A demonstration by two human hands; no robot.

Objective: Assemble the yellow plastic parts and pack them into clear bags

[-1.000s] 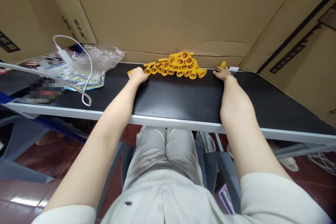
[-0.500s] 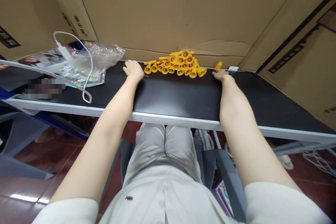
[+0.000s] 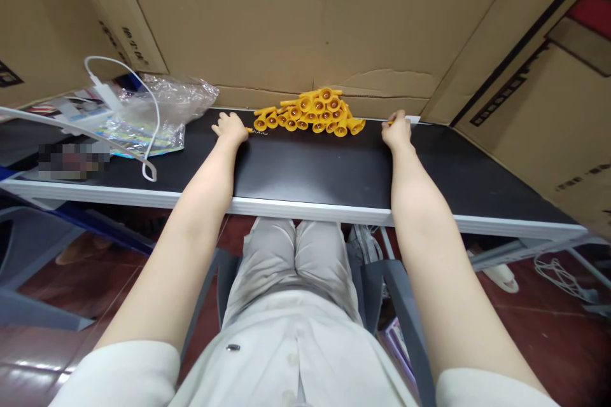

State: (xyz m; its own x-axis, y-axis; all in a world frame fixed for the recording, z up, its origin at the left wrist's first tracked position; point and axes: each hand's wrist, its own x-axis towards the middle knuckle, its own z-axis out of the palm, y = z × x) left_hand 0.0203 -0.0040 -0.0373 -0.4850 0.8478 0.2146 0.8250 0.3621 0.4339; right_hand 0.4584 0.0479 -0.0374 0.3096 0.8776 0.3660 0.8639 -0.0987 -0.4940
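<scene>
A heap of several small yellow plastic parts (image 3: pixel 312 113) with round cup ends lies at the far edge of the black table (image 3: pixel 315 168), against a cardboard wall. My left hand (image 3: pixel 231 127) rests on the table just left of the heap, fingers curled downward, touching the nearest yellow part. On the other side of the heap my right hand (image 3: pixel 396 130) is curled around a single yellow part, of which only a sliver shows by the fingers.
Cardboard boxes (image 3: pixel 296 19) wall in the back and right of the table. A crumpled clear plastic bag (image 3: pixel 160 111), a white cable with charger (image 3: pixel 147 114) and papers lie at the left. Chair legs and cords show under the table.
My left hand slid left and back along the heap's edge. My right hand has closed round the lone yellow part at the right, hiding most of it. The view shifted slightly.
</scene>
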